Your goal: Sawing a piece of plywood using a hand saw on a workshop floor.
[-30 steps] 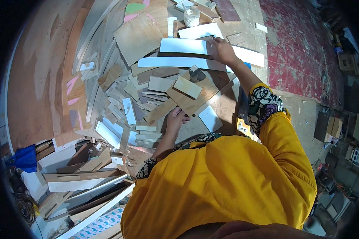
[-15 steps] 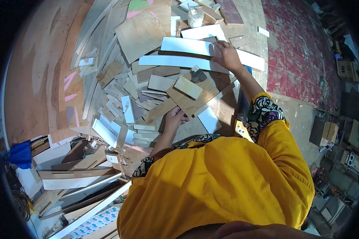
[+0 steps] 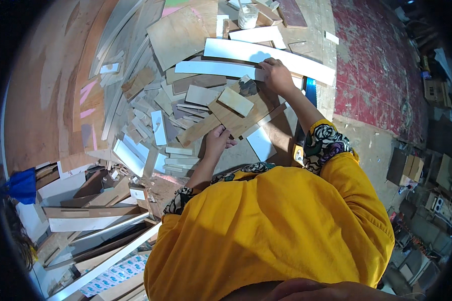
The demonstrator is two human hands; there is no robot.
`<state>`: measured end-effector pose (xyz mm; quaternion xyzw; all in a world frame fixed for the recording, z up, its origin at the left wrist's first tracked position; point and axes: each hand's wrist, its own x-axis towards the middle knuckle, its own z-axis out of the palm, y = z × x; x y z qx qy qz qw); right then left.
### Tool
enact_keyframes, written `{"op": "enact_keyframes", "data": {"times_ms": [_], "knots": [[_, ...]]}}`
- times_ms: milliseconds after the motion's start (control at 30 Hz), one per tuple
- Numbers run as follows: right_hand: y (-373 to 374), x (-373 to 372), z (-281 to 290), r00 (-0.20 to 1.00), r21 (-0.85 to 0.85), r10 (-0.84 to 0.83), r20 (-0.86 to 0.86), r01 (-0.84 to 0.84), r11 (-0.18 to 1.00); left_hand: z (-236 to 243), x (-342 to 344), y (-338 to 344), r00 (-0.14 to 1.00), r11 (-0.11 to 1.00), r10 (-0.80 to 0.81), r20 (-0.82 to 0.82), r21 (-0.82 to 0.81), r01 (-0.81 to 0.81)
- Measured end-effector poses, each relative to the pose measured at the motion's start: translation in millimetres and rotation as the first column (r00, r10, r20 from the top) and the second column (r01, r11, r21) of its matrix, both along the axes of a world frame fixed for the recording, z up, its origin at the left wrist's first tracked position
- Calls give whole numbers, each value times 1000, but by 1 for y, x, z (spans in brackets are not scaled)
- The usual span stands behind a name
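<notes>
My right hand [image 3: 277,76] closes its fingers over the nearer of two long white strips, on the workbench's far side. That narrow white strip [image 3: 216,68] passes under the hand. Just beyond it lies the wider white board [image 3: 246,50], apart from my fingers. Close to my body, my left hand [image 3: 218,141] has its fingers curled at the edge of a thin plywood piece [image 3: 198,131]. A small pale wood block [image 3: 236,102] rests on the plywood. The undersides of both hands' fingers are hidden.
Wood offcuts [image 3: 145,123] cover the bench to the left, with a square plywood panel [image 3: 182,37] behind. A glass jar [image 3: 247,17] stands at the back. A tool with a yellow handle [image 3: 298,154] lies beside my right forearm. Long boards [image 3: 95,213] are stacked lower left.
My right hand has come nearer and slightly left, off the wider white board and onto the narrow strip. My left hand stays at the plywood edge. The whole view has shifted slightly.
</notes>
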<state>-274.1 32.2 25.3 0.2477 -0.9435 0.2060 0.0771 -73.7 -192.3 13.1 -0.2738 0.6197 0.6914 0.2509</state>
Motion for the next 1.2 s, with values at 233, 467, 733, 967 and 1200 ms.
{"op": "enact_keyframes", "data": {"times_ms": [233,467,733,967,1200], "knots": [[0,2,13,989,196,38,140,-65,978,-7,1,-2,998,1000,7,-59,7,-6],[-7,-3,5,994,93,25,103,-35,995,-4,1,-2,998,1000,-21,-64,-24,20],[-37,-16,0,997,32,66,47,-68,997,-5,1,-1,999,1000,-23,-29,5,23],[-47,-11,6,994,-60,18,105,-12,998,0,-2,-4,996,996,-87,-2,4,87],[-57,63,36,901,-96,231,368,-210,973,0,-3,-6,996,995,-94,7,12,94]]}}
